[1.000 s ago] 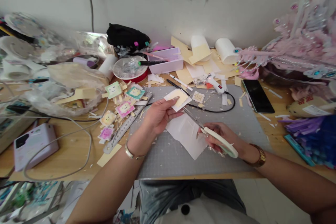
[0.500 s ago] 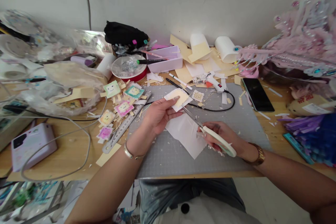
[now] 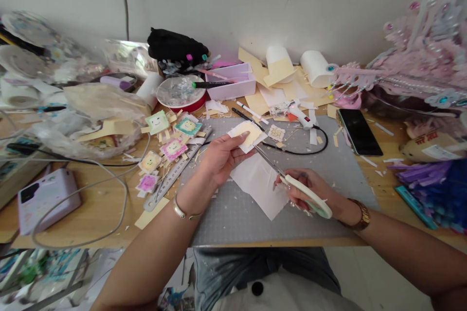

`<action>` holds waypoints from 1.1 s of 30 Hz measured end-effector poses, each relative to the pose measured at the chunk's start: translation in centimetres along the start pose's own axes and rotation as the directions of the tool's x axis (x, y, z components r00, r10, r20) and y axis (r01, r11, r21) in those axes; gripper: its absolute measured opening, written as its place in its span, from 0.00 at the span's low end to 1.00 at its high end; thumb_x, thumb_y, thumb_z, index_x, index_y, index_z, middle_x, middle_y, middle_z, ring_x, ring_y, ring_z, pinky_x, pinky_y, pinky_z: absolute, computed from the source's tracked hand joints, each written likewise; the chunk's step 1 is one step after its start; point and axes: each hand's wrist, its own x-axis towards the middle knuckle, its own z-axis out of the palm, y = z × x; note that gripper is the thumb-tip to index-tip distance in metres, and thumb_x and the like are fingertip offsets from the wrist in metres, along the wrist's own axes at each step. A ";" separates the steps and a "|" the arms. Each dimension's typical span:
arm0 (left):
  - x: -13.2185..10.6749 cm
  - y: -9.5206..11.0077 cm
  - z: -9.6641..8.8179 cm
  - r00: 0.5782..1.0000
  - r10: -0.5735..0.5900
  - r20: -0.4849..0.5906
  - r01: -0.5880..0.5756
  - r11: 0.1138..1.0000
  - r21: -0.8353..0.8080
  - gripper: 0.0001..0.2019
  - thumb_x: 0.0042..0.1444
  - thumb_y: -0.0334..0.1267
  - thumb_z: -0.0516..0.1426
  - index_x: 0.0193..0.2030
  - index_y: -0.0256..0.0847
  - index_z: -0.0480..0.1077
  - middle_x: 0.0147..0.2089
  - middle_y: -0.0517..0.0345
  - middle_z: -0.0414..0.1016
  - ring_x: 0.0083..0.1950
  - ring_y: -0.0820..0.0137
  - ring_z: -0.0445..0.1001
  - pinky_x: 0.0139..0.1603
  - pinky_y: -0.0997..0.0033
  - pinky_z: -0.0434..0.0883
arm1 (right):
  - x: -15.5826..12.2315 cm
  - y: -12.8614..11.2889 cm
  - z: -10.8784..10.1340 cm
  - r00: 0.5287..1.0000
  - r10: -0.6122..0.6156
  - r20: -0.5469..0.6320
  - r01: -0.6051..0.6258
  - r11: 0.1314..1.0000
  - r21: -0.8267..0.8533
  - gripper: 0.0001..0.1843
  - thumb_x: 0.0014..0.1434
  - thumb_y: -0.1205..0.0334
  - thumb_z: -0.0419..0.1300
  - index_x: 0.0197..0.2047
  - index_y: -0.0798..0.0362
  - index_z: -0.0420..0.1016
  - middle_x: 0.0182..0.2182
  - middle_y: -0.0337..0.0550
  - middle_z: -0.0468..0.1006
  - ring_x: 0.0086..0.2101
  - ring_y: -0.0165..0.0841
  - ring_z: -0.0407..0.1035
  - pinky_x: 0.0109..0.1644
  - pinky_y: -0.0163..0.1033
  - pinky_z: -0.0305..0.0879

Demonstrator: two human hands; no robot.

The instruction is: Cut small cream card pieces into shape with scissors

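My left hand (image 3: 222, 155) pinches a small square of white paper with a cream piece (image 3: 247, 135) on it, thumb on top. In my right hand (image 3: 310, 187) is a pair of scissors (image 3: 305, 189) with pale handles, its fingers through the loops. The blades reach up and left to the lower right edge of the square. Whether they are parted cannot be made out. A white sheet (image 3: 260, 187) lies below on the grey cutting mat (image 3: 233, 221). Just right of the square rests a small patterned piece (image 3: 276, 132).
Several coloured squares with drawn faces (image 3: 174, 146) lie beside a metal ruler (image 3: 170, 177) on the left. A glue gun (image 3: 301, 115) with a black cable sits at the mat's back. A phone (image 3: 360, 131) lies right. Behind stand a purple box (image 3: 231, 88) and a red-rimmed spool (image 3: 182, 95).
The view has shifted slightly. Both hands stay nearly in place, the left on the paper square and the right on the scissors, with the blades still at its edge.
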 end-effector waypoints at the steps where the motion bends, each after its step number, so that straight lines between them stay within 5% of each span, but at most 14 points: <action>1: 0.0 0.0 0.0 1.000 -0.001 0.004 0.001 1.000 -0.003 0.05 0.54 0.28 0.62 0.38 0.30 0.76 0.38 0.46 0.81 0.34 0.69 0.80 0.43 0.67 0.79 | 0.0 -0.1 0.0 1.000 -0.011 0.007 0.011 1.000 -0.008 0.24 0.45 0.45 0.68 0.35 0.56 0.71 0.14 0.30 0.65 0.12 0.21 0.56 0.13 0.26 0.54; 33: 0.0 0.1 0.0 1.000 -0.029 0.001 0.029 1.000 -0.008 0.05 0.55 0.26 0.60 0.37 0.28 0.76 0.39 0.45 0.81 0.34 0.69 0.80 0.41 0.66 0.80 | 0.3 0.4 -0.2 0.999 -0.033 0.034 0.031 0.998 0.058 0.23 0.45 0.45 0.69 0.34 0.57 0.72 0.13 0.30 0.65 0.12 0.21 0.56 0.12 0.26 0.53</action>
